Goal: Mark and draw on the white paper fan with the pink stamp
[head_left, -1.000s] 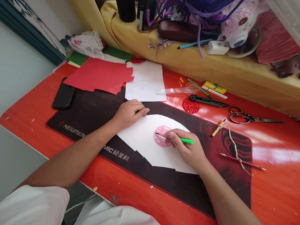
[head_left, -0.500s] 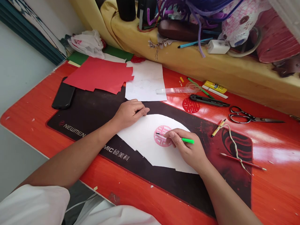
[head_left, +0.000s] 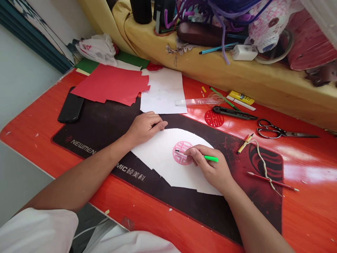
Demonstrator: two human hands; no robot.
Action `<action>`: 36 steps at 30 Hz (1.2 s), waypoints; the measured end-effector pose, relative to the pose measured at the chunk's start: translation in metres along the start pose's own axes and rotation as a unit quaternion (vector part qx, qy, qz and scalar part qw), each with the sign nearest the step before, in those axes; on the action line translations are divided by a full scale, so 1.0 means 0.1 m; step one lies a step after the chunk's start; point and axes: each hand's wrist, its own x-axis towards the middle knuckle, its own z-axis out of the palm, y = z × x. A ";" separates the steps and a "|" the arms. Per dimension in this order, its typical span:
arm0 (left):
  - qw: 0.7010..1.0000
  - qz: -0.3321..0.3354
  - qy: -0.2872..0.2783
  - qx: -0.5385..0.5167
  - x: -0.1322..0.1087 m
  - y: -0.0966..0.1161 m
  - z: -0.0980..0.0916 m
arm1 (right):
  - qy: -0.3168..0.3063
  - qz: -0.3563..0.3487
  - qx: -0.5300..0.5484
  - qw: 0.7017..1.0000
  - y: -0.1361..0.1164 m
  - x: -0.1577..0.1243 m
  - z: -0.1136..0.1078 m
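Note:
A white sheet of paper (head_left: 155, 151) with a curved top edge and a stepped lower edge lies on the dark desk mat (head_left: 113, 116). Printed or drawn on it is a round pink lattice pattern (head_left: 179, 158). My right hand (head_left: 207, 163) rests on the sheet, pinching a slim pen-shaped tool (head_left: 211, 159) with a bright green end. Its thin dark tip is over the pattern; whether it is a pen or a blade I cannot tell. My left hand (head_left: 147, 127) lies at the sheet's upper left edge, fingers curled under and thumb pointing right.
Beyond the mat lie scissors (head_left: 286, 133), a box cutter (head_left: 234, 112), a red round cutout (head_left: 214, 118) and a clear ruler (head_left: 196, 101). A red pencil (head_left: 285, 185) is at right. Red paper (head_left: 110, 84) and a black phone (head_left: 71, 107) are at left.

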 end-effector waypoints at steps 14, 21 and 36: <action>1.000 0.001 0.002 0.000 -0.01 0.00 0.00 | 0.005 -0.003 0.001 1.000 0.02 -0.01 -0.02; 1.000 -0.004 -0.003 0.004 0.00 0.00 0.00 | 0.010 -0.010 0.005 1.000 0.03 -0.02 -0.03; 1.000 -0.002 0.002 -0.001 -0.01 0.00 0.01 | 0.000 -0.006 0.006 1.000 0.04 -0.01 0.00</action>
